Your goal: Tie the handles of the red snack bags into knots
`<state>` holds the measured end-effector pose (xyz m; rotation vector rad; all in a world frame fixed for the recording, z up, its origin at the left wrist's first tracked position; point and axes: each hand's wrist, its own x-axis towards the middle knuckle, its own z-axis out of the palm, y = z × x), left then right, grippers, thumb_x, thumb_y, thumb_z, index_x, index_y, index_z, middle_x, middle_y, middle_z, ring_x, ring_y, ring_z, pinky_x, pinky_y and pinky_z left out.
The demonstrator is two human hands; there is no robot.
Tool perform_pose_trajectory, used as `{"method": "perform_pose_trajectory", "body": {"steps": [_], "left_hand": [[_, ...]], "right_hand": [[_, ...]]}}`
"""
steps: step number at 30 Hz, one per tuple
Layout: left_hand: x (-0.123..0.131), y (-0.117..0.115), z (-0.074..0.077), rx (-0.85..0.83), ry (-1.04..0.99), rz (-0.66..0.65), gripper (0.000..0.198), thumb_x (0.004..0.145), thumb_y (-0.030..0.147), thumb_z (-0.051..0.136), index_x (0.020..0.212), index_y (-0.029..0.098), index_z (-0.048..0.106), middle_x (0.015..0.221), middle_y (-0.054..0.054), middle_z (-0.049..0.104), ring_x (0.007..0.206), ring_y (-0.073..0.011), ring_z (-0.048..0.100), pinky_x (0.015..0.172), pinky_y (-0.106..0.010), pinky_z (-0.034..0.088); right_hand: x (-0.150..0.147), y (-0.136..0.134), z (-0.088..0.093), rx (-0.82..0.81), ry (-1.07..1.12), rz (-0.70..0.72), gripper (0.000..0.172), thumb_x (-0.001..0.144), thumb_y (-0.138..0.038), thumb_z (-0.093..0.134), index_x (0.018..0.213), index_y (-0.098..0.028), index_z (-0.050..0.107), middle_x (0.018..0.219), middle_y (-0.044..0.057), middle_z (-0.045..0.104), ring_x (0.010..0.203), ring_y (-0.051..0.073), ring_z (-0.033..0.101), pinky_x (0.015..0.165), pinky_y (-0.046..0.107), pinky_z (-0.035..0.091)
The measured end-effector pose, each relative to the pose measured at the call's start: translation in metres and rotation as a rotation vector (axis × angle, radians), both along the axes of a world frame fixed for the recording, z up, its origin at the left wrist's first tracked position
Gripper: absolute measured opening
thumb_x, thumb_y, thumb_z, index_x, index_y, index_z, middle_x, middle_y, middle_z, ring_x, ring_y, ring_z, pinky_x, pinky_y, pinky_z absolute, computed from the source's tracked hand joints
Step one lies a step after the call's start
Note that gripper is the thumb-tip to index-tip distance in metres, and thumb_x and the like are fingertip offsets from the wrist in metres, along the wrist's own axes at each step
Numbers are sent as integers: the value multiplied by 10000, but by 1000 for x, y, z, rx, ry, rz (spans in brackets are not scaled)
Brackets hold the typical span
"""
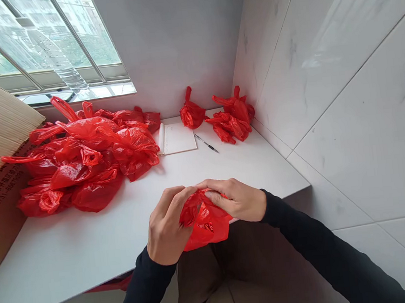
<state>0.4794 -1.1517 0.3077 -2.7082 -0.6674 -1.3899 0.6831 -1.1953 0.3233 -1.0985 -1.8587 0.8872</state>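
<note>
A red plastic bag hangs between my two hands at the table's front edge, above my lap. On its left side, my left hand is closed round the gathered plastic, its fingertips partly hidden behind the hand. My right hand grips the bag's upper right edge, thumb on the near side and fingers over the top. The hands almost meet at the bag's top. Creased film shows between them, and I cannot make out what is inside.
Tied red bags are heaped at the left beside a cardboard box. An open notepad, a pen and more red bags lie at the back. A water bottle stands on the sill. A tiled wall bounds the right.
</note>
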Motion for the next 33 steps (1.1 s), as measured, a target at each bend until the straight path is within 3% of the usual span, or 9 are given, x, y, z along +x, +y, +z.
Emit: {"method": "perform_pose_trajectory", "body": {"steps": [3, 7, 12, 15, 19, 23, 28, 33], "left_hand": [[-3, 1, 2, 8, -1, -18, 407, 820, -6, 667, 1190, 161, 637, 1020, -61, 642, 890, -134, 636, 795, -231, 519], [-5, 2, 2, -27, 34, -12, 568, 877, 31, 621, 1403, 227, 537, 1160, -86, 661, 1006, -176, 651, 859, -290, 524], [-24, 6, -14, -3, 107, 77, 553, 932, 84, 559, 1461, 218, 473, 1350, -142, 617, 1155, -251, 614, 945, -400, 482], [-49, 7, -31, 44, 207, 144, 409, 934, 106, 571, 1333, 192, 577, 1271, -132, 667, 1083, -254, 632, 911, -399, 466], [-70, 4, -49, -30, 271, 197, 56, 945, 185, 587, 959, 190, 641, 945, -48, 712, 781, -167, 615, 733, -298, 451], [-59, 1, -44, -279, 98, 196, 179, 967, 178, 531, 792, 200, 559, 756, -5, 575, 604, -104, 472, 587, -235, 399], [-44, 2, -37, -318, 58, 202, 306, 964, 189, 523, 673, 210, 431, 644, 30, 378, 558, -108, 361, 547, -240, 352], [-64, 6, -51, -271, 153, 313, 323, 970, 214, 506, 650, 202, 468, 619, 29, 428, 517, -103, 394, 523, -243, 350]], "right_hand": [[1, 2, 0, 37, 12, -26, 209, 995, -238, 467, 1066, -197, 660, 913, 9, 674, 822, 145, 607, 798, 290, 479], [0, 2, 6, 148, 9, -170, 146, 985, -225, 487, 987, -196, 630, 991, 26, 679, 948, 166, 602, 889, 314, 464], [15, 4, 0, 185, -22, -351, 136, 990, -236, 473, 960, -211, 603, 949, 16, 681, 932, 174, 607, 868, 321, 458], [35, 10, -25, 133, -60, -489, 156, 985, -272, 473, 930, -212, 606, 915, 26, 677, 911, 195, 599, 841, 341, 455], [47, 14, -62, -21, 29, -547, 213, 985, -347, 466, 914, -202, 605, 894, 36, 669, 860, 193, 612, 840, 358, 470], [32, 11, -66, -53, 182, -478, 232, 964, -417, 523, 981, -197, 593, 931, 30, 656, 832, 167, 613, 822, 326, 498], [21, 15, -61, -49, 221, -439, 243, 950, -432, 559, 937, -192, 595, 894, 22, 653, 822, 161, 611, 815, 309, 500], [34, 27, -97, -86, 141, -501, 312, 937, -492, 560, 877, -190, 605, 834, 35, 658, 751, 182, 599, 752, 324, 487]]}}
